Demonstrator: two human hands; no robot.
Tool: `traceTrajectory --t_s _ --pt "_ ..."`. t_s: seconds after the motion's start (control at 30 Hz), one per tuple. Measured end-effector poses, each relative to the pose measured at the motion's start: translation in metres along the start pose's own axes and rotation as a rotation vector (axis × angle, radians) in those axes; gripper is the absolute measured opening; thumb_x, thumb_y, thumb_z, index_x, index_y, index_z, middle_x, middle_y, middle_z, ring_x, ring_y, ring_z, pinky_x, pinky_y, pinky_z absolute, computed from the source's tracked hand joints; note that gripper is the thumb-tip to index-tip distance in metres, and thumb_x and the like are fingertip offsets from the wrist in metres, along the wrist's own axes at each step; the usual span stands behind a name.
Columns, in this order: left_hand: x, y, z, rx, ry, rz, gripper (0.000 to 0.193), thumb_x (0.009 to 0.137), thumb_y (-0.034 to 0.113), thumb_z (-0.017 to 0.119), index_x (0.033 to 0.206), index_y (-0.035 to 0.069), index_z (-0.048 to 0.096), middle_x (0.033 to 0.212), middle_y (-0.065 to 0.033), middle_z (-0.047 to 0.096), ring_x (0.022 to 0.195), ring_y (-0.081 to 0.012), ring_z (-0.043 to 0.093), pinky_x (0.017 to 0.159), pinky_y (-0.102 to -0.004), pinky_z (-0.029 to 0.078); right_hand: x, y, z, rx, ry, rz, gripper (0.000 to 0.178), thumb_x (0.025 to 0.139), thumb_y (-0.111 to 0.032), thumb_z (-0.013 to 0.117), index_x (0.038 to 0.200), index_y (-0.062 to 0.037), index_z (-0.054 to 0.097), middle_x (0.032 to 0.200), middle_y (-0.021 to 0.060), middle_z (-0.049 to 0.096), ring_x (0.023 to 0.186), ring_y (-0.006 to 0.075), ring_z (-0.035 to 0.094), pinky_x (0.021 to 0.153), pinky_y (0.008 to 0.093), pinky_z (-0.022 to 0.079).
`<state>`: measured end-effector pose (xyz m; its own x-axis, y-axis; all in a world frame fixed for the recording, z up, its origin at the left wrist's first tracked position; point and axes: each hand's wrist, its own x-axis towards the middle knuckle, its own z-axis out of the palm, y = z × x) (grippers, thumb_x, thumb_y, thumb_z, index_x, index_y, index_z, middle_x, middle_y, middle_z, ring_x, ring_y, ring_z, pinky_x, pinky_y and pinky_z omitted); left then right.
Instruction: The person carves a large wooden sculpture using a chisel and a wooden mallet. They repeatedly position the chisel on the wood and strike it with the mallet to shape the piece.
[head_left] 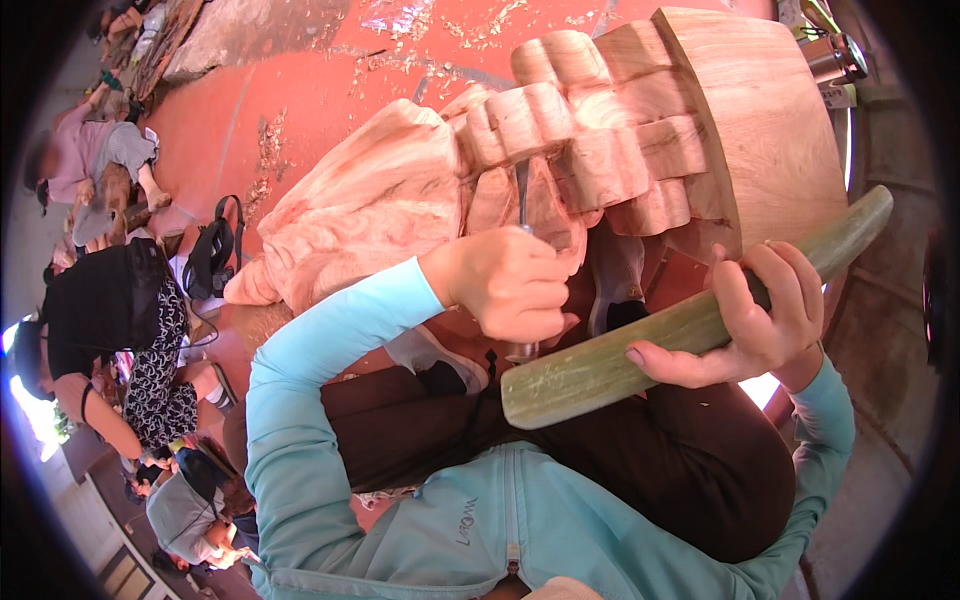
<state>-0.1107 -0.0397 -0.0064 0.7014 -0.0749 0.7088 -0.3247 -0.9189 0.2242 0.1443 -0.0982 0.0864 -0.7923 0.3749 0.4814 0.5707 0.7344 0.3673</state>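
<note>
A large carving of pale reddish wood lies across the floor in front of my legs, with blocky lobes in its middle and a thick flat-faced base at the right. My left hand is closed in a fist round a chisel. The metal shaft points away from me, its tip down among the carved lobes, and the handle's end pokes out below the fist. In my right hand is a long green club-like mallet, gripped near its middle. Its thick end is close beside the chisel's butt; whether they touch I cannot tell.
Wood shavings are scattered over the red tiled floor. A black bag sits at the left, near several seated people. At the upper right stands a dark metal flask. My shoes are tucked close under the carving.
</note>
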Motion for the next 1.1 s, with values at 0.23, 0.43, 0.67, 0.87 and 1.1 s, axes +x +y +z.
traceTrajectory --t_s 0.23,0.43,0.67,0.87,1.1 --pt "0.011 0.025 -0.012 0.304 0.004 -0.135 0.035 0.07 0.007 0.07 0.055 0.013 0.039 0.053 0.0031 0.032 0.044 -0.01 0.034 0.037 -0.0237 0.023 -0.012 0.002 0.001 0.156 0.042 0.156 0.081 0.067 0.008 0.068 0.119 -0.0512 0.046 0.083 0.0057 0.052 0.063 0.0228 0.052 0.056 0.0358 0.046" --pt "0.021 0.031 0.004 0.554 -0.134 -0.652 0.013 0.073 0.015 0.067 0.077 0.01 0.056 0.065 0.0001 0.045 0.047 -0.0115 0.05 0.041 -0.0261 0.041 -0.02 0.012 -0.001 0.12 -0.123 0.309 0.046 0.07 -0.018 0.064 0.115 -0.025 0.061 0.083 0.0086 0.055 0.067 0.0247 0.055 0.058 0.032 0.044" --pt "0.001 0.024 -0.012 0.561 -0.534 -0.933 0.034 0.07 0.024 0.07 0.095 0.009 0.052 0.141 -0.0126 0.04 0.051 -0.0169 0.062 0.043 -0.028 0.049 -0.05 0.022 0.021 0.568 -0.217 0.983 0.065 0.071 0.005 0.065 0.133 -0.0104 0.048 0.101 0.0137 0.063 0.09 0.0271 0.063 0.081 0.036 0.048" --pt "0.008 0.028 -0.009 0.753 -0.681 -0.966 0.017 0.078 0.014 0.059 0.09 0.006 0.051 0.139 -0.0139 0.045 0.05 -0.0145 0.063 0.041 -0.0267 0.049 -0.075 0.038 0.029 1.037 -0.302 1.498 0.052 0.082 -0.012 0.069 0.127 0.0011 0.047 0.09 0.0058 0.06 0.075 0.0151 0.058 0.068 0.0277 0.048" --pt "0.017 0.044 0.0 0.776 -0.66 -1.149 0.018 0.078 0.018 0.06 0.085 0.006 0.049 0.11 -0.0233 0.062 0.053 -0.0153 0.065 0.042 -0.0296 0.05 -0.078 0.051 0.033 1.226 -0.349 1.682 0.039 0.081 -0.017 0.072 0.111 -0.0003 0.053 0.079 -0.0009 0.054 0.063 0.0051 0.049 0.05 0.0211 0.041"
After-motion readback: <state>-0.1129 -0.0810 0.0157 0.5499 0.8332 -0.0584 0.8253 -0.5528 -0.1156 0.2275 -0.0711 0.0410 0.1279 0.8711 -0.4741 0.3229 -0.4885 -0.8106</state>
